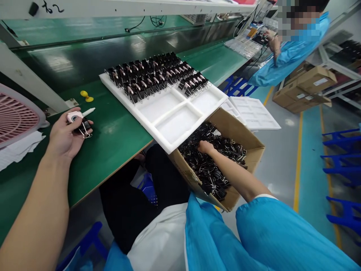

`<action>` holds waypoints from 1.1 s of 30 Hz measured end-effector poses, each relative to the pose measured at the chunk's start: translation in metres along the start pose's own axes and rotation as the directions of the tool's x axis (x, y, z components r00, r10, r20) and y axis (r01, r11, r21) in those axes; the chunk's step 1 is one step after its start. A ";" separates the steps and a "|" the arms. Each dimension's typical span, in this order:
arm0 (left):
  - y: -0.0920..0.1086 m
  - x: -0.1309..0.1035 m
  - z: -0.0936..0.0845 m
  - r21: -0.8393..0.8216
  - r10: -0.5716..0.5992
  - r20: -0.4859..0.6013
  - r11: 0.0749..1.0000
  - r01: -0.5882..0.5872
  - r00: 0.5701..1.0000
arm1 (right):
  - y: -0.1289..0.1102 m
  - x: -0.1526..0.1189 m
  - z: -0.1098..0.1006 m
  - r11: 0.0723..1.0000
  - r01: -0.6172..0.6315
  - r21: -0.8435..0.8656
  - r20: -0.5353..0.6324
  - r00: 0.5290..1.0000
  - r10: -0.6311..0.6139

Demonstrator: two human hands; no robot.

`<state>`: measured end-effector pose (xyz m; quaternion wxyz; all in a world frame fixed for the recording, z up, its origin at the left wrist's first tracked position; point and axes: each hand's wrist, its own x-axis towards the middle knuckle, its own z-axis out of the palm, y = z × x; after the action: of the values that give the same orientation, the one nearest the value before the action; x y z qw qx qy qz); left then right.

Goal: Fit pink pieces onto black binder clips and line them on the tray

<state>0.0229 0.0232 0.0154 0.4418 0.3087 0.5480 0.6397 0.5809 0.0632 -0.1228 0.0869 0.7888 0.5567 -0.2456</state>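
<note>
My left hand (67, 131), over the green table, is closed around a small pale device (75, 116) with a round dark lens-like spot and a white pointed tip. A black binder clip (82, 127) with wire handles sits on it. My right hand (206, 147) reaches into a cardboard box (252, 145) full of black binder clips (213, 177); its fingertips are hidden among them. Between the hands lies a white foam tray (160, 140), with rows of clipped pieces (143, 84) at its far side and bare compartments at the near side.
A pink fan (18, 113) and white papers (21, 148) are at the left. Yellow pieces (86, 96) lie near the frame post. More foam trays (255, 113) sit beyond the box. A person in blue (296, 49) works at the upper right, near cartons (304, 90).
</note>
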 end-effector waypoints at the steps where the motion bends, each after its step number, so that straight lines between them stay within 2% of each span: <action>1: 0.001 -0.001 0.001 0.004 -0.005 0.004 1.000 0.005 1.000 | 0.005 0.001 -0.008 1.000 -0.008 0.022 -0.021 1.000 0.008; 4: 0.001 -0.006 0.005 0.026 -0.006 0.000 1.000 0.006 1.000 | 0.024 -0.001 -0.046 0.995 -0.015 0.099 -0.111 0.993 0.026; 5: 0.001 -0.007 0.006 0.036 0.002 -0.003 0.999 -0.002 1.000 | 0.029 -0.005 -0.062 0.982 0.001 0.187 -0.160 0.987 0.030; 6: 0.001 -0.008 0.007 0.047 0.014 -0.002 0.999 -0.014 1.000 | 0.033 -0.010 -0.078 0.946 0.040 0.323 -0.210 0.977 0.031; 7: 0.000 -0.009 0.008 0.057 0.030 0.003 0.998 -0.030 1.000 | 0.034 -0.016 -0.094 0.868 0.104 0.485 -0.258 0.966 0.029; 8: -0.001 -0.009 0.009 0.064 0.046 0.011 0.997 -0.046 0.999 | 0.032 -0.025 -0.109 0.746 0.189 0.639 -0.303 0.953 0.018; 10: -0.003 -0.011 0.010 0.063 0.070 0.034 0.995 -0.072 0.997 | 0.014 -0.047 -0.133 0.463 0.362 0.809 -0.385 0.922 -0.048; 11: -0.004 -0.011 0.011 0.051 0.079 0.044 0.995 -0.082 0.996 | -0.001 -0.061 -0.142 0.372 0.432 0.822 -0.422 0.900 -0.112; 14: -0.005 -0.017 0.012 -0.007 0.072 0.091 0.997 -0.072 0.993 | -0.068 -0.106 -0.150 0.230 0.596 0.769 -0.521 0.793 -0.315; 17: -0.003 -0.026 0.012 -0.059 0.047 0.192 0.998 -0.036 0.980 | -0.146 -0.147 -0.134 0.132 0.726 0.675 -0.606 0.648 -0.462; 19: 0.000 -0.032 0.011 -0.084 0.041 0.267 0.996 -0.019 0.963 | -0.198 -0.163 -0.114 0.062 0.757 0.651 -0.627 0.582 -0.518; 20: 0.002 -0.034 0.010 -0.094 0.039 0.299 0.996 -0.011 0.954 | -0.223 -0.167 -0.102 0.034 0.744 0.668 -0.617 0.578 -0.533; 21: 0.003 -0.035 0.009 -0.099 0.034 0.327 0.995 -0.002 0.945 | -0.248 -0.168 -0.088 0.017 0.713 0.701 -0.594 0.595 -0.541; 23: 0.003 -0.036 0.005 -0.090 0.021 0.363 0.996 0.012 0.932 | -0.294 -0.168 -0.060 0.027 0.629 0.777 -0.519 0.664 -0.538; 25: 0.003 -0.035 0.003 -0.050 0.009 0.370 0.999 0.010 0.929 | -0.331 -0.166 -0.033 0.080 0.562 0.824 -0.443 0.725 -0.527; 26: 0.002 -0.033 0.002 -0.021 0.010 0.361 1.000 -0.003 0.933 | -0.344 -0.165 -0.022 0.101 0.548 0.831 -0.422 0.737 -0.528; 28: 0.000 -0.031 0.000 0.047 0.029 0.320 0.998 -0.046 0.947 | -0.361 -0.164 -0.003 0.100 0.558 0.824 -0.422 0.721 -0.550; 30: -0.002 -0.028 -0.001 0.110 0.057 0.270 0.990 -0.090 0.961 | -0.367 -0.163 0.007 0.063 0.594 0.802 -0.453 0.674 -0.583; 33: -0.006 -0.024 -0.002 0.170 0.076 0.223 0.979 -0.115 0.972 | -0.371 -0.160 0.012 0.038 0.651 0.758 -0.489 0.607 -0.626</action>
<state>0.0328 0.0006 0.0114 0.4372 0.4410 0.5375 0.5705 0.1947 0.0598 -0.0048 -0.4734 0.3705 0.6205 -0.5035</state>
